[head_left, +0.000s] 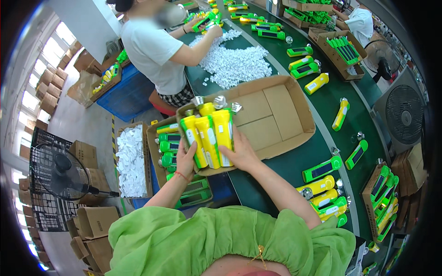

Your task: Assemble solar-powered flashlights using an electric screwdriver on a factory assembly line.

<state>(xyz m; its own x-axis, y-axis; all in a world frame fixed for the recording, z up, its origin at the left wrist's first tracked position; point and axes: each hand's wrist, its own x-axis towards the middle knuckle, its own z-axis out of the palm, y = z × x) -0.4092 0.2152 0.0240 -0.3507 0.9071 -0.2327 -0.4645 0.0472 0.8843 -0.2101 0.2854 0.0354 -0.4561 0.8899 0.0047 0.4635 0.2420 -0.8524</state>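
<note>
My left hand [186,162] and my right hand [241,151] squeeze a row of three yellow-and-green flashlights [210,140] between them, thumbs on the near ends. The flashlights lie side by side over the left end of a shallow cardboard tray [276,150]. Behind them another yellow flashlight [206,108] and several clear, shiny lamp heads [219,101] show in part. Whether the held row touches the tray's bottom cannot be seen. Left of my left hand, a second cardboard box [159,175] holds several green flashlights with dark panels [169,160].
A green conveyor [317,110] carries scattered flashlights past my right. White small parts are heaped [235,64] beyond the tray, and more fill a box [132,156] at left. A co-worker [152,50] handles flashlights across from me. Fans stand left [62,170] and right [404,110].
</note>
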